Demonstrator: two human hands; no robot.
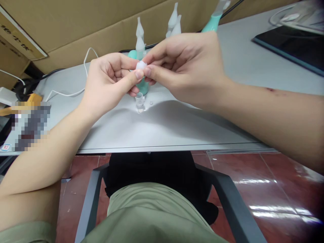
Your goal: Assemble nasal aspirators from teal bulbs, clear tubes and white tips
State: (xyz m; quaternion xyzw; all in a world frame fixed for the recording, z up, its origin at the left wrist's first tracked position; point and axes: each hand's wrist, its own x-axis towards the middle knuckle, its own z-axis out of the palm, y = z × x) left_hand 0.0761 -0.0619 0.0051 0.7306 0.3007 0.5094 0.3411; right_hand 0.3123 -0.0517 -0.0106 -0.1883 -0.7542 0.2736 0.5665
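Note:
A small, whitish, translucent soft piece (pixel 141 65) is pinched between both hands, above the desk. My left hand (pixel 107 79) grips it from the left with thumb and index finger, the other fingers curled. From the other side, my right hand (pixel 188 64) pinches it the same way. The fingertips cover part of its shape. Just below the hands, a clear plastic cup-like part (pixel 139 101) stands on the desk, beside a tiny clear ring (pixel 151 103). Behind the fingers is a teal body (pixel 143 87), partly hidden.
White pointed nozzles (pixel 140 32) stand behind the hands, with more nozzles (pixel 173 20) to their right. A teal device (pixel 212 23) rests farther right. A black flat device (pixel 293 45) lies at right on the grey desk (pixel 177 131). A white cable (pixel 65 94) runs at left.

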